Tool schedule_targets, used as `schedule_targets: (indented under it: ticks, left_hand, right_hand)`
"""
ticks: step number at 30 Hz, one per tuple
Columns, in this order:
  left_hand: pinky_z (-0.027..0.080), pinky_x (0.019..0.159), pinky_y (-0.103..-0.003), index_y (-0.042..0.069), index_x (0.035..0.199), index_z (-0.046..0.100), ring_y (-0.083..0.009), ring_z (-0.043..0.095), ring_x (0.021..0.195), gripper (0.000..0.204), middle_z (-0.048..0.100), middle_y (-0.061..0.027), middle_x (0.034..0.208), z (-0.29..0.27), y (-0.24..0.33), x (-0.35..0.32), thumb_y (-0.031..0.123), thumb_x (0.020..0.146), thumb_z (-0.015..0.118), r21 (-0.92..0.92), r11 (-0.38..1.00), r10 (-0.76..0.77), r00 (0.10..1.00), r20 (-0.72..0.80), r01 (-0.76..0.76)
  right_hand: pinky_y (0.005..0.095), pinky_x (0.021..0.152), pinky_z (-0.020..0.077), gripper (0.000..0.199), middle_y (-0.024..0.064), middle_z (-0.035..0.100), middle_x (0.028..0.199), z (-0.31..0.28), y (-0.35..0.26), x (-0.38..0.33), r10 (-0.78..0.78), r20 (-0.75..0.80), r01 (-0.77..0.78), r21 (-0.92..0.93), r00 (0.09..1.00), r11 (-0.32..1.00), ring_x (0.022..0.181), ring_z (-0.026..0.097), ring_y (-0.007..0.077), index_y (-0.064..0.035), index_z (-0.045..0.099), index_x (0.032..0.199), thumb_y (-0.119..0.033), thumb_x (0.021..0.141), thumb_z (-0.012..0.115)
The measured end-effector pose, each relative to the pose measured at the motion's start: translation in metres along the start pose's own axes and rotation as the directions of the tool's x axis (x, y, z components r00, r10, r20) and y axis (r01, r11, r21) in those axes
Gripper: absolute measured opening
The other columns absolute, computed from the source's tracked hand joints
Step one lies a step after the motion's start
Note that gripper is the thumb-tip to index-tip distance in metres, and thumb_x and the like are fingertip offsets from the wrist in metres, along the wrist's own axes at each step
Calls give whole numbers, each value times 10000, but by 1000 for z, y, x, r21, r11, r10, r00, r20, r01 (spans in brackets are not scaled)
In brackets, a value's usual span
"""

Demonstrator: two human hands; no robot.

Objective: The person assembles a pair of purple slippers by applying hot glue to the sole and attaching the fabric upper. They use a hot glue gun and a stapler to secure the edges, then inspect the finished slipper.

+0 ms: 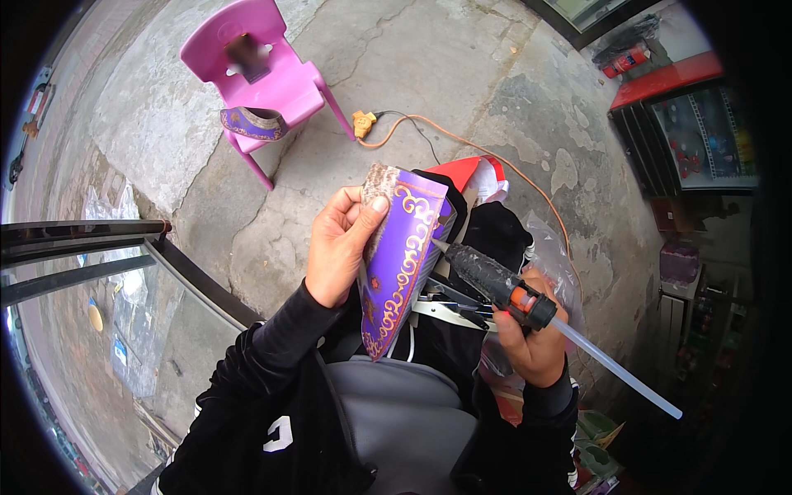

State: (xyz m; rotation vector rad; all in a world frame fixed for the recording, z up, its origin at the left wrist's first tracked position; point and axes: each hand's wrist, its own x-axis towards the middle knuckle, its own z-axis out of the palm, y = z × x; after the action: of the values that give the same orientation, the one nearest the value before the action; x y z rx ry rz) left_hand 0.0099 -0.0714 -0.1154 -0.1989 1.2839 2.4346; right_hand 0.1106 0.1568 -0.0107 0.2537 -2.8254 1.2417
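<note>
My left hand (337, 243) is closed on the upper left edge of a purple patterned strip (394, 276), thumb on the front. Gold scrolls run down the strip, and a brownish furry trim shows at its upper left. On the other side, my right hand (532, 342) grips a black hot glue gun (487, 275). Its nozzle points left at the strip's right edge; whether the tip touches it I cannot tell. A long translucent glue stick (619, 369) juts from the gun's back. Beneath the gun, a white and black object (455, 313) lies over my lap, partly hidden.
A pink plastic chair (280, 70) stands ahead on the left, with a similar purple band (252, 124) on its seat. An orange cord (495, 153) crosses the concrete floor to a yellow connector (363, 124). A glass-topped frame (124, 289) borders the left; a red-topped cabinet (672, 82) the right.
</note>
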Motion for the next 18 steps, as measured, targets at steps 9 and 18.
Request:
schedule_targets:
  ticks: [9,18]
  left_hand:
    - [564,756,-220,-1,1138,564,-95,703,847,197,739,-91,1001,0,0,0,135,1010,629,-2,1000,-5,1000,2,5]
    - [566,760,-224,-6,1149,563,-99,705,847,215,738,-95,1006,0,0,1,140,1008,634,-6,1000,-11,1000,-3,11]
  right_hand:
    - [351,611,501,306,140,598,886,0,-2,-5,30,39,-30,3,999,1000,683,610,291,1,611,1042,-212,868,745]
    - [360,584,499,301,135,601,877,1,-1,-8,1,52,-1,4,999,1000,683,608,300,-1,611,1026,-211,861,750]
